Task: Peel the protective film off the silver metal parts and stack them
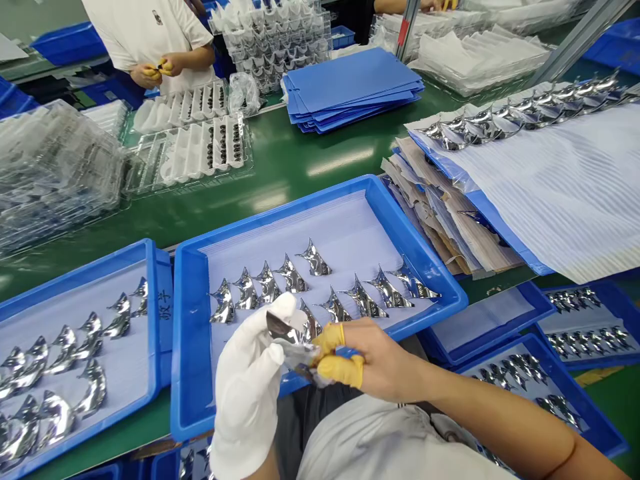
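Head: hands (250, 387) (380, 360) fingertip-close around chrome part (280, 328)

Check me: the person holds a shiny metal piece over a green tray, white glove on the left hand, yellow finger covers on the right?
Not quite. The head view shows the tray is blue, not green. The rest holds: shiny metal piece, white-gloved left hand, yellow finger covers on the right hand.

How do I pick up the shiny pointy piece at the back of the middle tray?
Probably take the piece from above, pinching its two long edges near the wide end. It lies apart from the others in the tray, and its tip tapers thin, so the broader curved part gives more hold.
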Available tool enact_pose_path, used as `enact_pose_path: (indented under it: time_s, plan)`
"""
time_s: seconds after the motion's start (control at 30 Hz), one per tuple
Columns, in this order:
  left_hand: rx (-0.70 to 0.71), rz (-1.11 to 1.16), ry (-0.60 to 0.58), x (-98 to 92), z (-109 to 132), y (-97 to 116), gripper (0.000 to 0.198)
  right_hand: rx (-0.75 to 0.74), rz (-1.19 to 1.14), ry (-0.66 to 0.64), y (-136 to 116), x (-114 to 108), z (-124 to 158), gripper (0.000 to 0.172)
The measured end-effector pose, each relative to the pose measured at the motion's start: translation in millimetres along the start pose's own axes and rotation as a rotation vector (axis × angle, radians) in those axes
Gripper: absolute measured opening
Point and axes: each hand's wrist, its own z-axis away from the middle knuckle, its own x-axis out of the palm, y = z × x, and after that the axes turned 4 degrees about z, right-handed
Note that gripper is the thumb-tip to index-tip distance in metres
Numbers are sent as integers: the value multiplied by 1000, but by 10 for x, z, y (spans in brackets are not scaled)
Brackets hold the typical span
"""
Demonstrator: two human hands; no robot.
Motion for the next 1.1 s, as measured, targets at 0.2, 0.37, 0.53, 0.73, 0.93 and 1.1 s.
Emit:
enact_pose_path:
  time_s: [0.2,0.37,0.53,0.73,0.93,1.1]
  plan:
    - [-97,14,151,246,-58,-37,38,357,-571,80,25,58,-81,25]
    - [-178,38,169,282,-106,-50,41,391,-597,95,-21,48,-104,15]
    - [-221,-7,150,208,-125,-145,39,385,-604,87,-14,50,-131,10]
    - [-127,-71,168,183,-213,-150,41,386,-466,186,166,9,-169,12]
    - [-115,-319,190,-172,-238,2,42,390,105,201,330,-483,-361,20]
    - [-129,-363,357,-748,-211,50,47,423,787,249,421,-1039,-774,22]
